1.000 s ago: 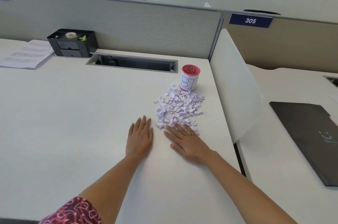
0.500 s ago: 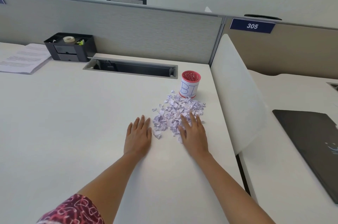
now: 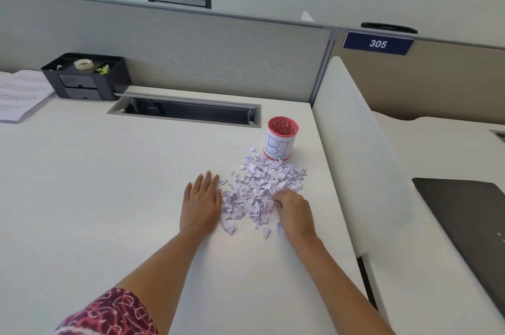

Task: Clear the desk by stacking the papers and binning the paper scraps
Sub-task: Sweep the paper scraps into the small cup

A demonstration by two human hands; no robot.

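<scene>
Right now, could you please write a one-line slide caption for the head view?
Left hand flat on the desk, right hand curled into the paper scraps in front of the red cup.

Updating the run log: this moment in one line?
left hand: flat on desk | right hand: grips paper scraps | red bin: upright behind scraps
</scene>
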